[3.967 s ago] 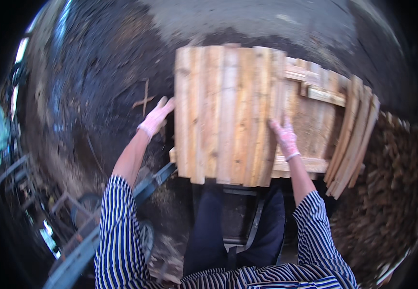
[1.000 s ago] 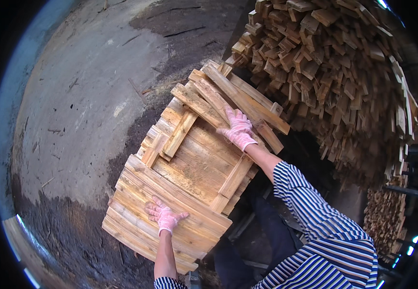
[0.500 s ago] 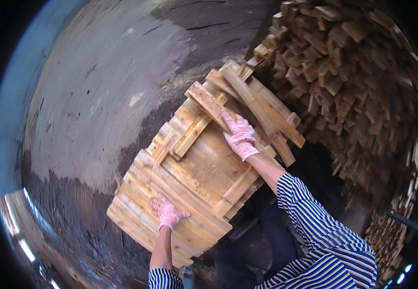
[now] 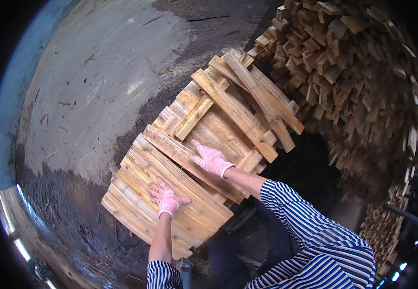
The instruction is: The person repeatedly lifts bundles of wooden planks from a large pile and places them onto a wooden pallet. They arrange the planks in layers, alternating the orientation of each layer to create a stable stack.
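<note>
My left hand, in a pink-and-white knit glove, lies flat with spread fingers on a row of wooden planks set side by side. Along that row's upper right edge, a tilted wooden board rests with a dark gap beneath it. My right hand, gloved alike, grips this board near its middle, the thumb on its face and the fingers along its far side. Farther right, several loose boards lie crosswise on the stack. A short crosspiece sits between them and the gripped board.
A tall heap of wood offcuts stands at the right, close to the stack's far end. Grey concrete floor with dark, wet-looking patches extends to the left. My legs are near the stack's lower edge.
My right hand has come left and down from the loose boards, bringing a board beside the plank row over the surface that showed there. My left hand stays flat on the planks.
</note>
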`<state>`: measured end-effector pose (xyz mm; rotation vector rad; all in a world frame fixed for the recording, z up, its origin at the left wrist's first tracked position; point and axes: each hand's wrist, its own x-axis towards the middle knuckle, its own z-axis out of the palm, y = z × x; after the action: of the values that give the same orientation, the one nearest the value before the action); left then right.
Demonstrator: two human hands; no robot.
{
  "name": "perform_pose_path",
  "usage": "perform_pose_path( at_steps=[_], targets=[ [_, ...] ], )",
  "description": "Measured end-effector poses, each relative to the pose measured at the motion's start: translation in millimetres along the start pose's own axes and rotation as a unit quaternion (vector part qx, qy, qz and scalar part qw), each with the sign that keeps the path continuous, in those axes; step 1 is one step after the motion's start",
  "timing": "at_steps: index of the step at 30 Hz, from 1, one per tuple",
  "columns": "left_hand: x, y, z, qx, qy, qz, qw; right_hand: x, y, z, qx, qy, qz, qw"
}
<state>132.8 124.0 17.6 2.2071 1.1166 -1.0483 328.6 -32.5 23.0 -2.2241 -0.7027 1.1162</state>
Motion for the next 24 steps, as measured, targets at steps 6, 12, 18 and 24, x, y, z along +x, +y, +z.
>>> perform_pose_path(
  at_steps=[6, 12, 18, 24],
  targets=[
    [-2.8, 0.6, -10.9, 0.003, 0.007, 0.007, 1.000, -0.3, -8.2, 10.8, -0.033, -0.063, 0.025, 0.997],
    [-1.0, -15.5, -5.7, 0.014, 0.022, 0.018, 0.999, 26.0, 14.2, 14.3, -0.045, -0.146, -0.061, 0.986],
    [-2.7, 10.9, -16.3, 0.059, 0.000, 0.008, 0.998, 17.4, 14.2, 69.0, 0.075, -0.089, 0.012, 0.993],
    [2.3, -10.9, 0.7, 0.034, 0.002, -0.019, 0.999, 5.4, -4.2, 25.3, 0.042, -0.048, -0.005, 0.998]
  ],
)
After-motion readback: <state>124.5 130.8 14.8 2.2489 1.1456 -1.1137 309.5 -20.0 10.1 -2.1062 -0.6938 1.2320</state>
